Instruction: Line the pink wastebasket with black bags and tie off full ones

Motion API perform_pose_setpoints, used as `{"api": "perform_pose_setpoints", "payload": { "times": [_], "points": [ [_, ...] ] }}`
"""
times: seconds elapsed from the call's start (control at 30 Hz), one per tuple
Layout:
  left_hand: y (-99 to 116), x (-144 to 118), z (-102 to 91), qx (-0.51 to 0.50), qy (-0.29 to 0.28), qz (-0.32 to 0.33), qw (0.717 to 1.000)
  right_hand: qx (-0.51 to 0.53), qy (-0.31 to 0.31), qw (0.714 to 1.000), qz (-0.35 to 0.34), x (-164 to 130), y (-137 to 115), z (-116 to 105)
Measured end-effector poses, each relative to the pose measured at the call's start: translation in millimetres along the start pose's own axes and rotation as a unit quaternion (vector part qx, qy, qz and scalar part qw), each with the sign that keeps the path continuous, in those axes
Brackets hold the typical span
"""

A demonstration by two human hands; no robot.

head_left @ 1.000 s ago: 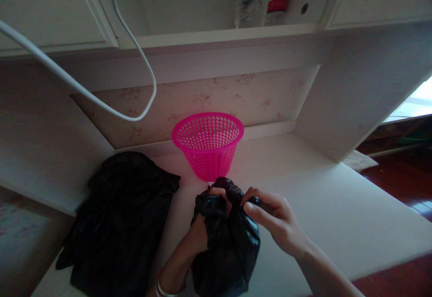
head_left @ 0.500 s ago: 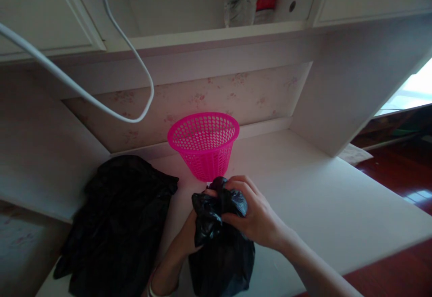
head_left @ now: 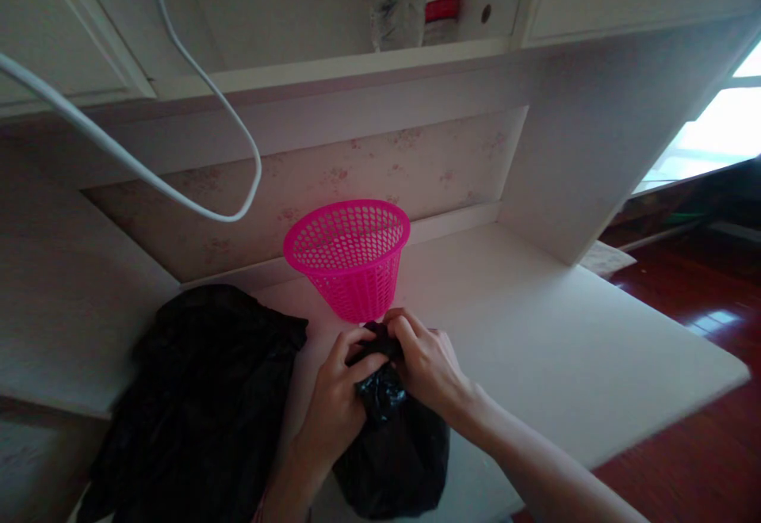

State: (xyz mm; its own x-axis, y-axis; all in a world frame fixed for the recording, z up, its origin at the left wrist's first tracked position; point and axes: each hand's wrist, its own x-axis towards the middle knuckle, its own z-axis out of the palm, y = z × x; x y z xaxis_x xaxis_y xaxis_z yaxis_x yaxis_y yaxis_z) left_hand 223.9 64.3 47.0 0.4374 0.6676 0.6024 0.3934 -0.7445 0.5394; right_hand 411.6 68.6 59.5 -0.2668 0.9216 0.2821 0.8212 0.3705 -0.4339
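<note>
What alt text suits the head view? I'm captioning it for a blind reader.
Left hand and right hand pinch the gathered neck of a black bag on a white desk. A pink basket stands just behind; a dark heap lies to the left.

both hands (head_left: 380, 380) hide the black bag's (head_left: 392, 452) gathered top.

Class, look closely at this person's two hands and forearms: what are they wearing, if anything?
Both forearms are bare, with no sleeves in view. The left hand and right hand wear no gloves, and no rings are visible. Fingernails look short and unpainted. The left wrist sits at the bottom picture edge, too dark and cropped to tell whether anything is worn there.
</note>
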Motion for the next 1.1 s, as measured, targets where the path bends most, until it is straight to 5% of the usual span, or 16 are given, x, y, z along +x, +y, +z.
{"api": "perform_pose_setpoints", "payload": {
  "times": [0.2,0.33,0.5,0.67,0.83,1.1],
  "points": [
    [4.0,-3.3,-4.0,0.024,-0.020,0.061,0.998,0.011,-0.006,0.998,0.066,5.9,-6.2,-1.7],
    [1.6,-3.2,-8.2,0.026,0.007,0.062,0.998,0.134,-0.014,0.991,0.000,3.6,1.2,-0.4],
    [-10.8,-6.5,-13.8,0.013,0.013,0.044,0.999,0.289,-0.007,0.955,-0.066,0.5,12.0,-17.8],
    [-20.3,-12.1,-15.5,0.029,0.021,0.050,0.998,0.413,-0.071,0.908,-0.022,5.2,15.1,-34.7],
    [-17.3,-24.2,-17.5,0.120,0.010,0.102,0.987,0.285,0.020,0.958,0.013,23.7,31.7,-14.6],
    [-14.6,-67.7,-27.5,0.096,-0.035,0.078,0.992,0.148,0.090,0.982,0.072,47.8,78.8,20.5]
  ]
}}
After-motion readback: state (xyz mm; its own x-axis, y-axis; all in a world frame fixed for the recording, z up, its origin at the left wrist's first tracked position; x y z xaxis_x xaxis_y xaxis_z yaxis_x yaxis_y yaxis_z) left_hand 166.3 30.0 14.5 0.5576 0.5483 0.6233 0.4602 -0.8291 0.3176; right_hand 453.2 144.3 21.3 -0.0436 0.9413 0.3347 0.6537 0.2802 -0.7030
